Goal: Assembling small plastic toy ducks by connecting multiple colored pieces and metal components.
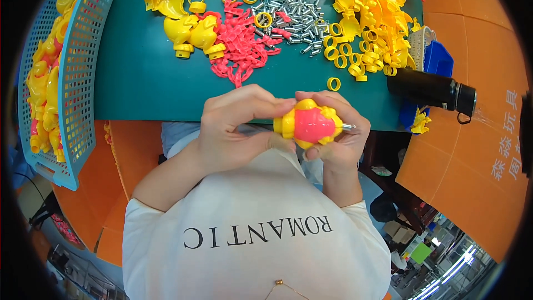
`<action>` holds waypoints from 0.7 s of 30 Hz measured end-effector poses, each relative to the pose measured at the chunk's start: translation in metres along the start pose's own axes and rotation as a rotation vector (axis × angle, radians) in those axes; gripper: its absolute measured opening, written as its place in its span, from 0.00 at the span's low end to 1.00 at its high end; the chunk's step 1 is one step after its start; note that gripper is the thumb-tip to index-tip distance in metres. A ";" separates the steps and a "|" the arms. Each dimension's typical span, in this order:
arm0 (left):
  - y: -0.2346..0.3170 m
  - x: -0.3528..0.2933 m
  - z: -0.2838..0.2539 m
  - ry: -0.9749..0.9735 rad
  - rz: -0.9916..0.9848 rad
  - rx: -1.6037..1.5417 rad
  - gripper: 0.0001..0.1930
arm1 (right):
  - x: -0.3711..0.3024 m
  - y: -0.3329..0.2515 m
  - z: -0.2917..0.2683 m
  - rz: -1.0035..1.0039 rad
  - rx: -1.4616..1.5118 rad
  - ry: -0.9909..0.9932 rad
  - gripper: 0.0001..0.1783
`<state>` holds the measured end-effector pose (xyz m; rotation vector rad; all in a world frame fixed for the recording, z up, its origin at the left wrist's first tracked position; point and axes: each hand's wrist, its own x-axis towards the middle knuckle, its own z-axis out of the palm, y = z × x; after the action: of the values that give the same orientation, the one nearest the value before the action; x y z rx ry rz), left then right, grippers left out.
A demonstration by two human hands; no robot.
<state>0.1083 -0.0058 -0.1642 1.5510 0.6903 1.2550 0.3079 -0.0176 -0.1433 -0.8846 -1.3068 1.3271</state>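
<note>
Just off the table's near edge, both my hands hold a yellow and red plastic toy body [312, 125], lying on its side. My left hand [236, 125] pinches its left end, a yellow ring-like collar [286, 125], between thumb and fingers. Around the other end curl the fingers and thumb of my right hand [347, 141]. A slim metal pin [348, 126] sticks out of the toy's right end. On the table ahead sit a couple of assembled yellow bodies [180, 30], a pile of red plastic parts [239, 44] and many small metal cylinders [291, 8].
Yellow shells [361, 0] and loose yellow rings [333, 84] spread over the green table [144, 86] at right. A blue basket [83, 78] of yellow and red toys stands left. A black bottle [427, 89] lies at the right edge, beside a cardboard box [466, 39].
</note>
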 end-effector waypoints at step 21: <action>-0.041 0.059 0.037 -0.115 0.007 0.427 0.25 | 0.034 0.040 -0.085 -0.152 -0.407 -0.085 0.25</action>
<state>0.1668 0.0481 -0.1783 1.9555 0.9200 1.0566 0.3763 0.0389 -0.1888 -0.9873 -1.7117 1.0051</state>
